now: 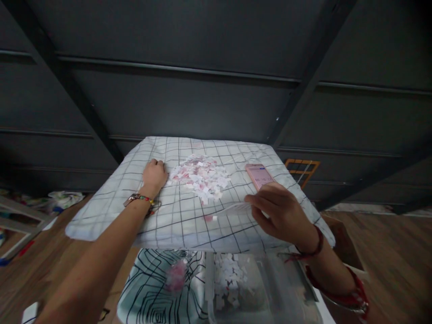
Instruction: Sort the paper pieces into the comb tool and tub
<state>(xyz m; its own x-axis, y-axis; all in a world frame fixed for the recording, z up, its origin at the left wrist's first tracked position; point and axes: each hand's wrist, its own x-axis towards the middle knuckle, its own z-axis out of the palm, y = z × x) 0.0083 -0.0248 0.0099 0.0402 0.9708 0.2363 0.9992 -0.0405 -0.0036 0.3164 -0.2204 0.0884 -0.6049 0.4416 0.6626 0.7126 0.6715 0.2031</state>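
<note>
Right of the paper pile (pixel 201 176), my right hand (pixel 274 208) pinches a clear strip (pixel 234 206), best held lightly; left of it my left hand (pixel 155 174) rests curled, grip unclear.

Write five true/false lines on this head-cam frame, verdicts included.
1. The left hand rests on the white cloth with dark grid lines, left of the loose pile of small white and pinkish scraps. True.
2. The right hand is empty. False: it holds a slender translucent item.
3. The pink rectangular phone lies right of the pile. True.
4. The phone's screen is dark. False: it is lit and shows digits.
5. The translucent plastic box below the cloth's near edge contains only pink pieces. False: many white pieces show in it.
</note>
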